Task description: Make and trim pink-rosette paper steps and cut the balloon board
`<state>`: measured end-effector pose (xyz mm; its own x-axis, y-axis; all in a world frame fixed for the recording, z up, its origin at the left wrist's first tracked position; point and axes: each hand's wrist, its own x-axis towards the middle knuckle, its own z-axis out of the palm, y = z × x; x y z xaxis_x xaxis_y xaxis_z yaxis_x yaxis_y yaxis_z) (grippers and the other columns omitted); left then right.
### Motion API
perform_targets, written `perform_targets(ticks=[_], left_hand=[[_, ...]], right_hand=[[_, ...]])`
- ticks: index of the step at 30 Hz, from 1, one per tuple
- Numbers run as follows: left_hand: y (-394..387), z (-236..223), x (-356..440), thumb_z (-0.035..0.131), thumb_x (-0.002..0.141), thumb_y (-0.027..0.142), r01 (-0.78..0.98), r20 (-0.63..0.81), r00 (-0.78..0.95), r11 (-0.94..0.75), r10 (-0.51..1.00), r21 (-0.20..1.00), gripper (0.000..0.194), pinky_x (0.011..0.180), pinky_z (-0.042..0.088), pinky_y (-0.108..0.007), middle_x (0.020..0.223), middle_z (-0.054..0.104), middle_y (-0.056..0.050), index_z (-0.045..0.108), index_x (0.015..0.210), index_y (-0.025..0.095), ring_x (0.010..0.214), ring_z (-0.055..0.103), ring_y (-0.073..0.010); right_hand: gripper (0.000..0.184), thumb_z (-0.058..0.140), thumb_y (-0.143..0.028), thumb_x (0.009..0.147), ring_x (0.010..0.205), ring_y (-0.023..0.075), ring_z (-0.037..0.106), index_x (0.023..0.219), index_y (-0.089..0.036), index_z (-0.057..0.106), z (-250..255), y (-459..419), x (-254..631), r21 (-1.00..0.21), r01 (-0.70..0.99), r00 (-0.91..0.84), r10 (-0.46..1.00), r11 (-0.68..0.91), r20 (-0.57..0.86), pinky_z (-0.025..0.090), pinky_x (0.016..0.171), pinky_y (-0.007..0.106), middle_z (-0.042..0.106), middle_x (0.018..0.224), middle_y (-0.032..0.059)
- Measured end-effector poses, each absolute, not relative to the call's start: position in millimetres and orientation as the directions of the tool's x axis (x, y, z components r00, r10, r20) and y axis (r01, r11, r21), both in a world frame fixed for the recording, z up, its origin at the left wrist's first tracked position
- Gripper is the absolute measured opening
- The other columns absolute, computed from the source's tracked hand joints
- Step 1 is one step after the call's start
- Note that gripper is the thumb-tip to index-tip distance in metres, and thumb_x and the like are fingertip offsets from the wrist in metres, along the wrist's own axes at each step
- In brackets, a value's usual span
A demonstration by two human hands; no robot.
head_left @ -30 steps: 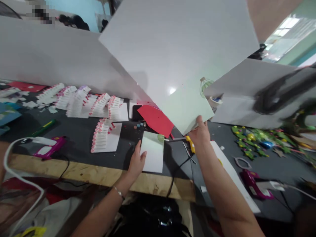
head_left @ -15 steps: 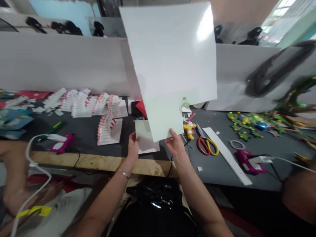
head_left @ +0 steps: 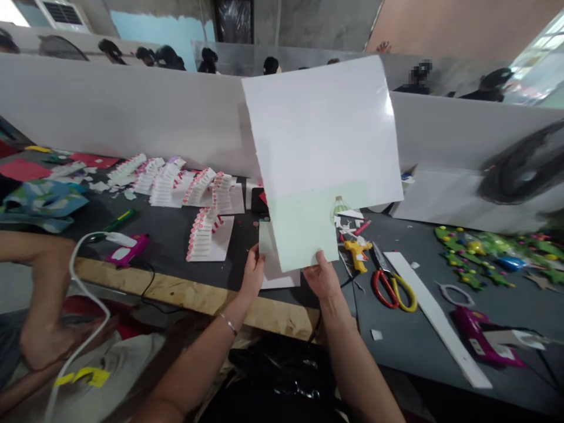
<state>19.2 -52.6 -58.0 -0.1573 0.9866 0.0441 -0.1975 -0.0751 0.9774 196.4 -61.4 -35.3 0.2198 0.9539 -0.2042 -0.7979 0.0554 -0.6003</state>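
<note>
Sheet, white with pale green lower part (head_left: 321,135): one, held up tilted above the desk (head_left: 304,305), its lower edge clamped in the fingers of the right hand (head_left: 321,279). Card, white (head_left: 279,280): one, just below the sheet, its edge against the closed fingers of the left hand (head_left: 252,273); grip cannot be told. Both forearms angle in over the desk's near edge. Hot glue guns (head_left: 478,335): three. Scissors (head_left: 392,288): one pair.

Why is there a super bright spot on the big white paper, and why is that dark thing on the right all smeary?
In the head view, the white sheet has a bright glare near its upper right corner, where light reflects off its shiny surface. In the same view, the dark shape at the right is so blurred that I cannot tell what it is.
</note>
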Motion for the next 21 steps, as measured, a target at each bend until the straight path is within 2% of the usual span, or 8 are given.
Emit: perform_targets(ticks=[5, 8, 12, 14, 17, 21], left_hand=[[-55.1, -54.6, 21.8, 0.061, 0.087, 0.036, -0.145, 0.109, -0.087, -0.121, 0.990, 0.982, 0.053, 0.116, 0.032, -0.041, 0.147, 0.052, -0.011, 0.051, 0.137, 0.021, 0.137, 0.045, -0.0252], [-56.9, -51.8, 19.9, 0.060, 0.088, 0.038, -0.077, 0.124, -0.059, -0.128, 0.991, 0.989, 0.058, 0.120, 0.024, -0.041, 0.156, 0.041, -0.011, 0.046, 0.142, 0.021, 0.145, 0.034, -0.0248], [-59.8, -48.9, 16.5, 0.059, 0.088, 0.041, 0.024, 0.187, -0.103, -0.185, 0.977, 0.982, 0.058, 0.123, 0.014, -0.040, 0.159, 0.035, -0.008, 0.048, 0.142, 0.024, 0.150, 0.020, -0.0234], [-62.0, -48.9, 15.9, 0.059, 0.089, 0.043, 0.050, 0.224, -0.111, -0.220, 0.968, 0.974, 0.057, 0.123, 0.015, -0.041, 0.159, 0.036, -0.009, 0.048, 0.142, 0.024, 0.150, 0.021, -0.0241], [-66.3, -48.1, 16.6, 0.055, 0.091, 0.046, 0.048, 0.262, -0.136, -0.258, 0.955, 0.965, 0.055, 0.121, 0.022, -0.043, 0.154, 0.043, -0.013, 0.050, 0.140, 0.021, 0.145, 0.033, -0.0258], [-66.4, -31.9, 19.5, 0.059, 0.089, 0.051, -0.069, 0.286, -0.099, -0.293, 0.953, 0.953, 0.057, 0.116, 0.032, -0.043, 0.147, 0.050, -0.016, 0.052, 0.136, 0.019, 0.137, 0.045, -0.0267]], right_hand=[[0.043, 0.081, -0.013, 0.063, 0.076, 0.0115, 0.072, 0.101, -0.028, 0.070, -36.4, -66.6, 197.7, -0.600, -0.800, 0.170, 0.960, 0.004, -0.221, 0.060, 0.066, 0.022, 0.078, 0.094, -0.0044], [0.044, 0.080, -0.014, 0.064, 0.086, 0.0112, 0.072, 0.103, -0.031, 0.069, -34.1, -67.0, 203.3, -0.608, -0.792, 0.197, 0.966, 0.055, -0.169, 0.060, 0.077, 0.024, 0.077, 0.099, -0.0052], [0.042, 0.076, -0.019, 0.071, 0.102, 0.0113, 0.069, 0.108, -0.035, 0.066, -27.1, -66.3, 208.8, -0.646, -0.752, 0.252, 0.963, 0.132, -0.096, 0.058, 0.090, 0.029, 0.075, 0.111, -0.0056], [0.043, 0.076, -0.020, 0.071, 0.103, 0.0122, 0.069, 0.110, -0.035, 0.066, -24.6, -66.5, 210.1, -0.656, -0.739, 0.269, 0.960, 0.156, -0.074, 0.058, 0.090, 0.031, 0.074, 0.115, -0.0051], [0.045, 0.077, -0.021, 0.071, 0.101, 0.0128, 0.069, 0.113, -0.035, 0.065, -24.5, -67.4, 212.3, -0.653, -0.738, 0.274, 0.960, 0.170, -0.060, 0.058, 0.089, 0.031, 0.073, 0.116, -0.0046], [0.049, 0.078, -0.021, 0.070, 0.092, 0.0108, 0.071, 0.115, -0.035, 0.064, -28.4, -69.4, 217.0, -0.640, -0.750, 0.277, 0.958, 0.165, -0.077, 0.058, 0.080, 0.025, 0.076, 0.106, -0.0067]])
